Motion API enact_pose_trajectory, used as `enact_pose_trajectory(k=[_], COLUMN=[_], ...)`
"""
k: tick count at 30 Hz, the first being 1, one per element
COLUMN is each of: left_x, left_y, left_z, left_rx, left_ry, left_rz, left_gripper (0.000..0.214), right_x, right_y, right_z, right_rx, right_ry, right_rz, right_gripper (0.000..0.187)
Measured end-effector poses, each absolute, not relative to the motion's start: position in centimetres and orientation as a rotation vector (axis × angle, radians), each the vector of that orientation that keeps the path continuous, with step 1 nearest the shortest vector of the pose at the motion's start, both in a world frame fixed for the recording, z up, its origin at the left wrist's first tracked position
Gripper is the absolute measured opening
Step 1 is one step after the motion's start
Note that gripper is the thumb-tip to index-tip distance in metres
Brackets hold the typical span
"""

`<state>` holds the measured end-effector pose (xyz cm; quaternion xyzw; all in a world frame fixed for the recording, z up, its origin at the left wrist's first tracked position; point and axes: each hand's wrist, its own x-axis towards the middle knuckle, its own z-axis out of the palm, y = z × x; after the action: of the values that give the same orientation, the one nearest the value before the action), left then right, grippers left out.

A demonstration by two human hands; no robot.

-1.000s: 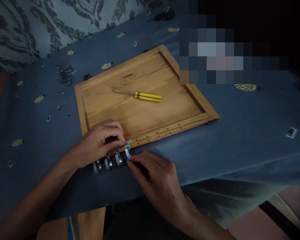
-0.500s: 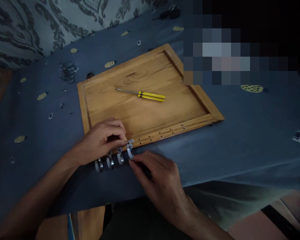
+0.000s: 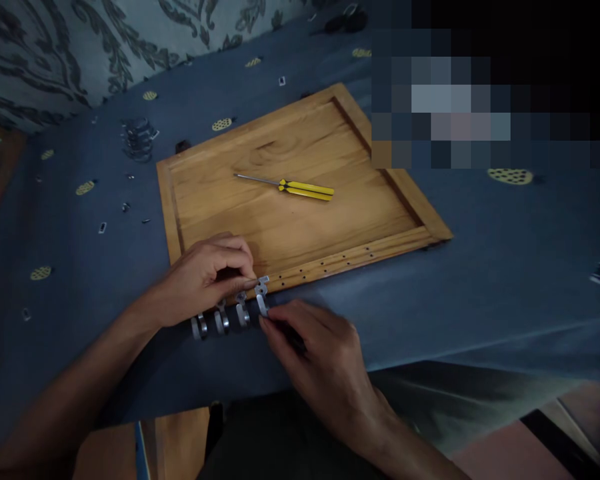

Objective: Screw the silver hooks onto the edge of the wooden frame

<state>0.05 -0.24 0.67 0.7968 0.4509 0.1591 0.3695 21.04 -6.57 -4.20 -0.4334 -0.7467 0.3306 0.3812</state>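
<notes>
A framed wooden board (image 3: 300,227) lies on the cloth, its near rail lined with small dark holes. Several curved metal hooks (image 3: 243,313) hang over that near edge. At the rightmost metal hook (image 3: 262,304), my right hand (image 3: 325,360) pinches the curved lower end between thumb and fingertips. My left hand (image 3: 215,277) rests over the board's near left corner, thumb and forefinger closed at the hook's flat top plate. What those fingertips hold is too small to make out. A yellow-handled screwdriver (image 3: 305,190) lies on the board, its tip to the left.
Dark blue patterned cloth (image 3: 480,293) covers the table. Left of the board are a pile of metal hooks (image 3: 137,139) and small metal pieces (image 3: 125,207). A dark object (image 3: 347,21) lies at the back, near the patterned wall (image 3: 120,47). The upper right is blurred out.
The view has shifted slightly. Both hands stay at the rightmost hook in nearly the same pose.
</notes>
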Motion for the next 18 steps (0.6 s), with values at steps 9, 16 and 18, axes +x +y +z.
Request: enact_pose_trajectory(k=[9,16,18], left_x=[0.04,0.03,0.08], left_y=[-0.2,-0.27,-0.29], left_z=[0.46,0.54,0.55], left_rx=[2.06,2.046,2.05], left_ry=[1.142,1.145,1.141], left_rz=[0.416,0.426,0.435], left_gripper=[0.021,0.02,0.02], right_x=[21.01,20.97,20.97], right_y=[-6.56,-6.6,-6.62], right_z=[-4.27,-4.44,-4.44], right_rx=[-1.115,-1.108,-1.106], right_ry=[-1.915,-1.904,-1.901], right_rz=[0.818,0.833,0.833], right_gripper=[0.028,0.026,0.025])
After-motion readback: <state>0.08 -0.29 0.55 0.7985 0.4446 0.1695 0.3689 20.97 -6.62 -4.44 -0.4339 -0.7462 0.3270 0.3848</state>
